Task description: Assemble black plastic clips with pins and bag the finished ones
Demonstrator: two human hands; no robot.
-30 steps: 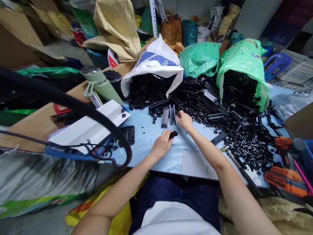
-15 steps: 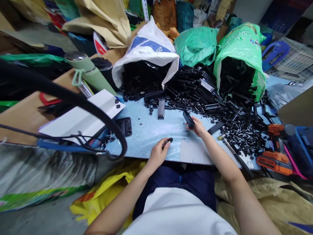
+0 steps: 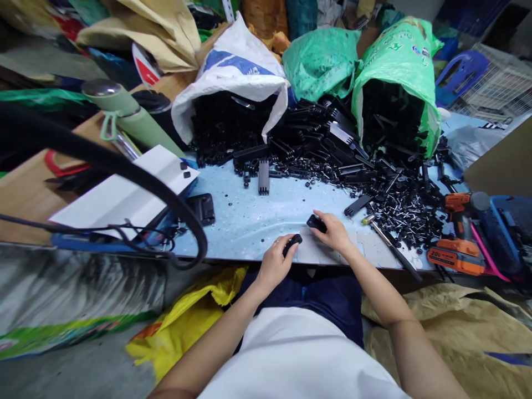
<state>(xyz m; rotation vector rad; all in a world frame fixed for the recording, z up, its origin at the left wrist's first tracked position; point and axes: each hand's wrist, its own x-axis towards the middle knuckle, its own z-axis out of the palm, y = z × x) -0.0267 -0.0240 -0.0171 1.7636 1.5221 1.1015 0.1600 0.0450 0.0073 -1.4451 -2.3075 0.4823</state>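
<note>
While the left hand (image 3: 275,261) pinches a small black plastic piece (image 3: 293,241), the right hand's (image 3: 334,233) fingers clamp a black plastic block (image 3: 315,223) by one end, over the blue surface (image 3: 245,219). Both parts look light, stiff, perhaps slippery; their sides seem the best hold.

White top (image 3: 299,352), dark navy-blue trousers (image 3: 332,293), both forearms (image 3: 373,288) bare

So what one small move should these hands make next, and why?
Perhaps bring the left hand and right hand closer together: the left holds a black part, the right another black piece, and the two look apart.
</note>
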